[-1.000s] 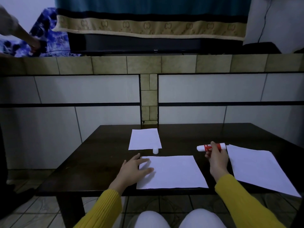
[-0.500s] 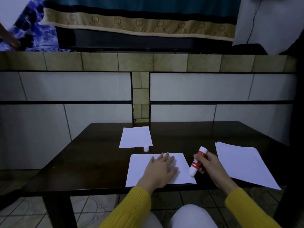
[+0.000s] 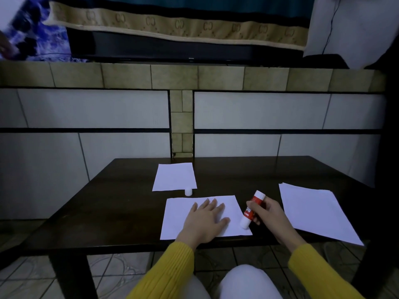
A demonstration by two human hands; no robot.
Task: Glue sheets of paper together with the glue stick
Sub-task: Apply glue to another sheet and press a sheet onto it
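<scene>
Head view, lower centre of frame: left hand (image 3: 205, 221) lies flat, fingers straight and spread, pressing on the near sheet (image 3: 177, 214), probably to pin it so it won't slide when glue is rubbed on. Right hand (image 3: 269, 214), just right of that sheet, has its fingers curled round the glue stick (image 3: 251, 209). The stick is tilted, lower white end down at the sheet's right edge near the bottom corner, upper end leaning toward the right. Whether that tip actually touches the paper, can't tell. Cap looks off, so my guess is the glue end is the one pointing down, ready for a first stroke along that edge. Yellow sleeves at bottom of frame, pale knees below the tabletop (image 3: 121, 212) edge.

Right of the hand, lower right of frame: stack of sheets (image 3: 313, 212), slightly fanned, well apart from the near sheet, likely the supply kept within reach of the stick-holding side.

Just above the near sheet, centre: small white cap (image 3: 188, 191), upright, parked clear of the working area. Touching or just beside it, farther up, the far sheet (image 3: 174, 176), lying flat alone, maybe waiting to be laid on top once glue is down.

Beyond the tabletop: tiled wall, a dark ledge with draped patterned cloth across the top of frame.

Gluing looks just about to begin.
</scene>
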